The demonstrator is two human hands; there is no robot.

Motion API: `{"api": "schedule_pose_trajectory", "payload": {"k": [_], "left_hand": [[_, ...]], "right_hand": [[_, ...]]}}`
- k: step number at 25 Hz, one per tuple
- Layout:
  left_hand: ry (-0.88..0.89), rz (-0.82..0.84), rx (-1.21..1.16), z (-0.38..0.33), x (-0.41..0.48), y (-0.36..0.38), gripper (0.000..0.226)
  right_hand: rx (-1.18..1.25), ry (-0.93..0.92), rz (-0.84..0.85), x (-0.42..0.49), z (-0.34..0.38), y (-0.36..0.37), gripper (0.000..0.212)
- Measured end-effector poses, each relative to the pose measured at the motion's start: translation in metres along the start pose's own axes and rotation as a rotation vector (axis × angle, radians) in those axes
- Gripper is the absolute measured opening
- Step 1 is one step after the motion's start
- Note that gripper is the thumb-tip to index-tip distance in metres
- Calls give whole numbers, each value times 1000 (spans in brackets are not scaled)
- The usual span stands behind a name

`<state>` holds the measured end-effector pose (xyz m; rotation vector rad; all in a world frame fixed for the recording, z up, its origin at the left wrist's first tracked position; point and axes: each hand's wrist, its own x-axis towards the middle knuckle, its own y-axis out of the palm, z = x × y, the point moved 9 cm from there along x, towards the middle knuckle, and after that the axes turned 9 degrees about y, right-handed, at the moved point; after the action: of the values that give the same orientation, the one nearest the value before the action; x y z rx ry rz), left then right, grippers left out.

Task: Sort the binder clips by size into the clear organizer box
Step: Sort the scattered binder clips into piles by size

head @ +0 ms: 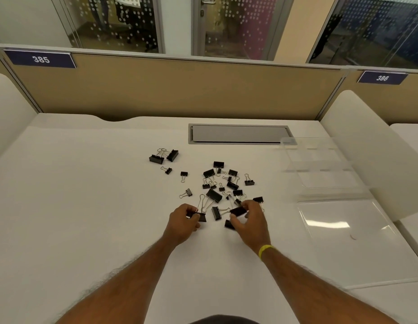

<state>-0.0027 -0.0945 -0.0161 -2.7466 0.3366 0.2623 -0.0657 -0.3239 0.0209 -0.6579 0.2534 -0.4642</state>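
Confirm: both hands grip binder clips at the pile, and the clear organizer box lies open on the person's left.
Wrong side: the head view shows the clear organizer box open on the person's right. The left hand and right hand each grip a clip at the pile.

About two dozen binder clips (213, 195), one box (320, 165).

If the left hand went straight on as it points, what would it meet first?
The left hand would probably meet the large binder clip just beyond its held clip; depth unclear.
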Motion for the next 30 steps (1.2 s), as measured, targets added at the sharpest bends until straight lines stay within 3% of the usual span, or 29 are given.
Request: {"api": "schedule_pose_trajectory", "payload": {"k": [7,12,18,21,25,30], "left_hand": [[-62,-2,-206,-2,-6,8,18],[-86,25,-309,3,-9,9,19],[-87,-42,-276,11,-10,3,16],[-125,-87,-337,14,-9,-6,14],[-144,-119,-378,18,-6,-19,12],[-170,-130,-358,31,-3,-29,14]], "right_hand": [[36,-163,197,-22,51,52,39],[15,-165,278,-27,57,70,41],[-41,-219,403,-31,64,80,49],[-75,-192,346,-20,60,73,43],[-173,-184,232,13,59,62,28],[-507,-286,404,47,70,81,53]]}}
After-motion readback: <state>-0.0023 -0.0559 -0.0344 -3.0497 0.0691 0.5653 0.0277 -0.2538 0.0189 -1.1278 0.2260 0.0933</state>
